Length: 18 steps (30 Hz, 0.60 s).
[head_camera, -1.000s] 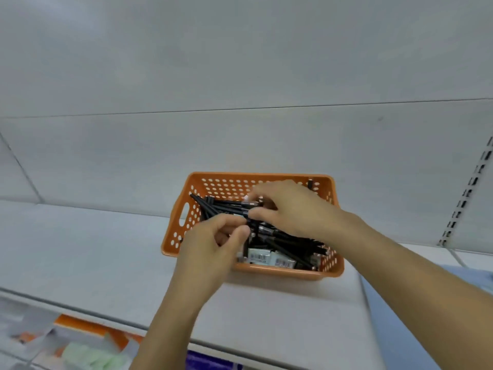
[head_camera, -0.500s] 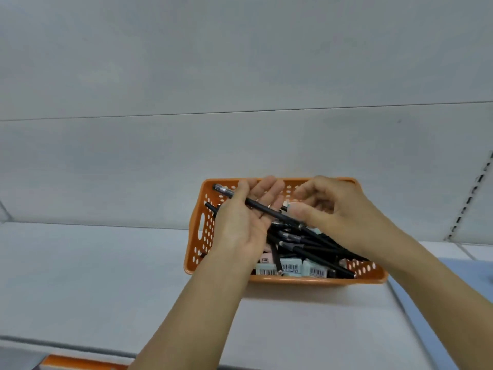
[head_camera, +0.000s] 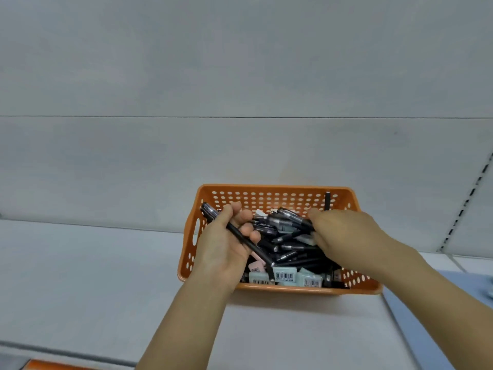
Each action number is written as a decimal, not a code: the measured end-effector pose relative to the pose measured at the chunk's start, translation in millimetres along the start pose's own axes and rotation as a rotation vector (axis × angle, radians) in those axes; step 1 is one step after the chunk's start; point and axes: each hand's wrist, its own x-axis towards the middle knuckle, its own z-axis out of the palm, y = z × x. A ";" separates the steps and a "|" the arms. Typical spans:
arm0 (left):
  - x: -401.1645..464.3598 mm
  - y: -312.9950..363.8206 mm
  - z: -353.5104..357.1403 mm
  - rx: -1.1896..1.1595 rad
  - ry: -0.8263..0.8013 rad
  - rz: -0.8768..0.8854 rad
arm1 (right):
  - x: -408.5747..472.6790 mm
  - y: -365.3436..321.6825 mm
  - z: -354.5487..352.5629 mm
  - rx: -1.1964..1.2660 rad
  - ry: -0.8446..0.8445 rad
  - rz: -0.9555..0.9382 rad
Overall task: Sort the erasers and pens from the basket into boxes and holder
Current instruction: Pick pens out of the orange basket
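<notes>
A pale grey shelf [head_camera: 80,276] with a plain grey back panel [head_camera: 240,76] fills the view, a slotted upright [head_camera: 469,198] at the right. On the shelf stands the orange basket [head_camera: 266,193], crowded with black pens [head_camera: 293,252] and wrapped erasers [head_camera: 284,275] lying beneath them along the near wall. The left hand [head_camera: 226,244] has its fingers curled round one black pen [head_camera: 240,237], slanting across the palm. The right hand [head_camera: 344,236] grips another pen [head_camera: 293,217] by one end amid the pile. The likely trouble — tangled pens dragging neighbours over the rim, or the left pen slipping from a loose hold. No boxes or holder are in view.
</notes>
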 end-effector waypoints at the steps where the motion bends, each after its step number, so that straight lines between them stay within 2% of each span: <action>1: 0.4 -2.5 1.0 0.018 -0.007 -0.003 | 0.5 4.3 -3.1 0.102 0.025 0.021; 4: 0.0 -14.3 10.8 0.182 -0.067 0.001 | 0.9 8.9 -9.6 0.612 0.033 0.028; 6: 0.1 -23.2 20.5 0.281 -0.162 0.028 | -0.7 2.5 -15.4 1.014 -0.080 -0.001; 8: -0.2 -28.6 29.2 0.332 -0.256 0.048 | -3.9 -5.5 -19.1 1.245 -0.234 -0.028; 13: -3.7 -27.5 35.8 0.369 -0.190 0.049 | -3.7 -8.7 -19.0 1.260 -0.305 -0.030; 16: -3.7 -23.2 38.3 0.209 -0.032 0.161 | -3.8 -10.4 -15.2 1.280 -0.193 0.048; 18: -2.3 -17.6 40.4 0.067 0.073 0.226 | -2.2 -18.1 -8.5 1.371 -0.022 0.180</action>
